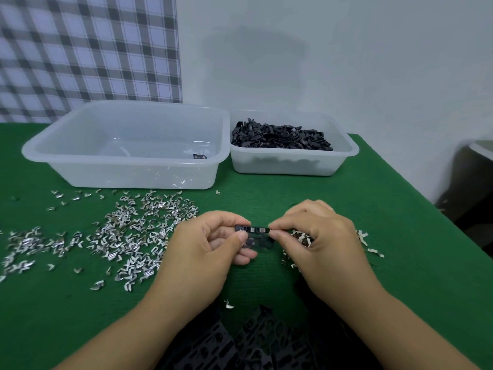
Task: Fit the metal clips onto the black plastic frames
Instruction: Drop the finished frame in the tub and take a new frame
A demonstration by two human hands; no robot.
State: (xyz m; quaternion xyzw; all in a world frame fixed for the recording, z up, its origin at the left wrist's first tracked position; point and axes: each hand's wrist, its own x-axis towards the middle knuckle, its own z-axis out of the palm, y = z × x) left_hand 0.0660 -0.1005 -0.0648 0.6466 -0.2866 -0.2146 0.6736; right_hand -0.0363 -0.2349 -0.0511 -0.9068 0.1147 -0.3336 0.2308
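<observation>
I hold a small black plastic frame [256,233] above the green table, level between both hands. My left hand [210,244] pinches its left end with thumb and forefinger. My right hand [314,236] pinches its right end, where shiny metal clips sit on the frame's top bar. Loose metal clips [128,233] lie scattered over the table to the left, and a few more clips [365,241] lie partly hidden under my right hand. More black frames [280,136] fill the small tub at the back right.
A large clear tub [128,172] at the back left holds one black frame [199,156]. The smaller tub [288,164] stands right beside it. The green table [386,209] ends at the right, and a dark patterned cloth [253,343] lies at the near edge.
</observation>
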